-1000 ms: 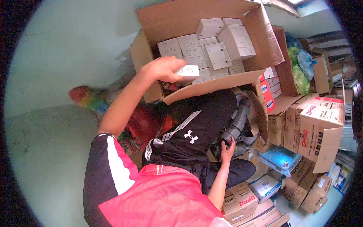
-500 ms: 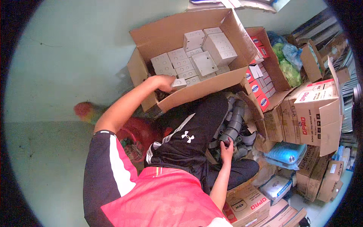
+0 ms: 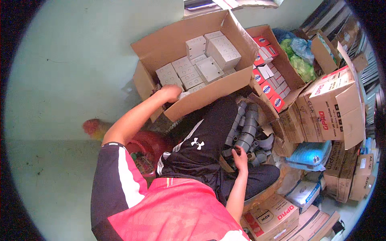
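Observation:
My left hand (image 3: 171, 93) reaches over the near left corner of a large open carton (image 3: 217, 90). Its fingers are curled down on a white junction box (image 3: 183, 95), mostly hidden by the hand and the carton's wall. Several more white junction boxes (image 3: 223, 51) with round knock-outs sit stacked and in rows inside; a flat square one (image 3: 209, 69) lies on top. My right hand (image 3: 241, 158) rests at the near side of a heap of grey plastic pipe fittings (image 3: 246, 134), fingers loosely bent and apart, touching them without gripping any.
To the right, a carton holds red-and-white small boxes (image 3: 266, 89). Beyond it are green and blue plastic bags (image 3: 301, 66). More cartons (image 3: 327, 112) and a blue wrapped pack (image 3: 309, 156) stand at the right. A red basket (image 3: 146, 148) is beside my left knee, near the wall (image 3: 60, 120).
My left hand has gone lower into the carton's corner with the junction box, which now shows less. My right hand stays by the fittings. The whole view has shifted slightly.

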Demonstrator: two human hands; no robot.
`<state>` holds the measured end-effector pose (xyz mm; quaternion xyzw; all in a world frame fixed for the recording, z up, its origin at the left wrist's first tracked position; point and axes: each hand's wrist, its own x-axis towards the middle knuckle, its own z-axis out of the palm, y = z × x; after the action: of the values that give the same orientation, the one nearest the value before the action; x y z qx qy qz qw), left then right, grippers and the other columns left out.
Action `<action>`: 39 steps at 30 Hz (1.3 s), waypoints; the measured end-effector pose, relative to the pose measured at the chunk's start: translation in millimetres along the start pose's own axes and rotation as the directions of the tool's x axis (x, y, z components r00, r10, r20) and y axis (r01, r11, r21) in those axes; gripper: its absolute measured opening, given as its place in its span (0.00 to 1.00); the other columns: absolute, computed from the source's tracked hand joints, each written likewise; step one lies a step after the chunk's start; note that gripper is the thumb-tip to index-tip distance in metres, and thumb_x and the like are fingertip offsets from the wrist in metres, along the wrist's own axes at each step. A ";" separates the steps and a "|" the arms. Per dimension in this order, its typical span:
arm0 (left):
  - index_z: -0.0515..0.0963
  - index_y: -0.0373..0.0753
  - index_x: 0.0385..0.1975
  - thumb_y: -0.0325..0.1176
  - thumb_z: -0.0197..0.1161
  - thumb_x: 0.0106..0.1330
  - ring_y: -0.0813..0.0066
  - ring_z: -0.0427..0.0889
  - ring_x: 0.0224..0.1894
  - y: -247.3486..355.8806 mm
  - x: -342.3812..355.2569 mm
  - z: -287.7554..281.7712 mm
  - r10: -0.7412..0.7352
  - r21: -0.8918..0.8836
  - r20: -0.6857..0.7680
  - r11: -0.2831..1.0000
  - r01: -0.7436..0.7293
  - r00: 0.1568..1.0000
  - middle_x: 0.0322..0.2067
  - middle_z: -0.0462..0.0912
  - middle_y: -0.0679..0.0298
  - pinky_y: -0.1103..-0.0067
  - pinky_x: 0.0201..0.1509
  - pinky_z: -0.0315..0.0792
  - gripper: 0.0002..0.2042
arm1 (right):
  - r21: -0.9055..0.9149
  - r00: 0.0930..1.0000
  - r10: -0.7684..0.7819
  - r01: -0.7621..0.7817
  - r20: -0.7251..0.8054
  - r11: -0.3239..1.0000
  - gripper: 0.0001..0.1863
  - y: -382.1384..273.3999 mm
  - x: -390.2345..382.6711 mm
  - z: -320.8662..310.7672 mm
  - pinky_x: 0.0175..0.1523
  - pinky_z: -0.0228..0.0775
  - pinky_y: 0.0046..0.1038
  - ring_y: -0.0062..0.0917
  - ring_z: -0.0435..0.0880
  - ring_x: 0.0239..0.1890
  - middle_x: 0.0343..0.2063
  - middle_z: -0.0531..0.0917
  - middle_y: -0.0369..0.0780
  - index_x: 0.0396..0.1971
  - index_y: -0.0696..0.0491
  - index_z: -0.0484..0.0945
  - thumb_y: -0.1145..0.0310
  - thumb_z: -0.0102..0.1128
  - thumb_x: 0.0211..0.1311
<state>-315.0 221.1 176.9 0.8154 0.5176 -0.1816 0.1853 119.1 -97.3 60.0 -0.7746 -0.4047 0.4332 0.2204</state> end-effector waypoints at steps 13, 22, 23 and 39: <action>0.80 0.29 0.52 0.51 0.71 0.64 0.42 0.88 0.54 -21.6 16.6 19.1 0.133 -0.215 0.077 0.970 -0.114 0.988 0.49 0.88 0.39 0.55 0.54 0.80 0.29 | 0.011 1.000 -0.022 0.022 -0.004 1.000 0.30 -5.5 -2.7 0.0 0.61 0.78 0.38 0.37 0.89 0.53 0.50 0.90 0.48 0.65 0.52 0.80 0.53 0.72 0.70; 0.81 0.30 0.54 0.49 0.70 0.65 0.46 0.86 0.59 -31.2 17.6 26.7 0.108 -0.310 -0.009 0.945 -0.105 0.994 0.55 0.86 0.40 0.57 0.59 0.78 0.28 | 0.038 1.000 -0.022 0.021 0.016 0.999 0.30 3.5 -2.1 1.2 0.61 0.78 0.37 0.37 0.90 0.52 0.50 0.90 0.48 0.66 0.52 0.80 0.51 0.72 0.70; 0.81 0.30 0.55 0.48 0.70 0.65 0.46 0.85 0.60 -31.1 19.0 27.4 0.098 -0.296 0.011 0.951 -0.091 0.995 0.56 0.86 0.40 0.57 0.60 0.78 0.28 | 0.015 0.999 -0.035 0.035 0.011 0.999 0.30 3.6 -1.6 1.4 0.61 0.78 0.38 0.37 0.90 0.52 0.50 0.90 0.48 0.66 0.52 0.80 0.51 0.72 0.70; 0.83 0.35 0.61 0.48 0.66 0.69 0.55 0.86 0.59 -21.6 13.8 15.4 0.040 -0.446 0.160 0.894 0.036 0.986 0.58 0.88 0.49 0.62 0.61 0.78 0.27 | -0.013 0.999 -0.043 0.043 0.029 0.999 0.28 -8.1 -7.3 -2.0 0.60 0.78 0.34 0.32 0.89 0.52 0.51 0.90 0.46 0.65 0.56 0.80 0.56 0.70 0.73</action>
<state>-330.8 232.8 154.3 0.7336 0.5275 -0.1242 0.4101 115.1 -98.6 70.2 -0.7609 -0.4275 0.4366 0.2185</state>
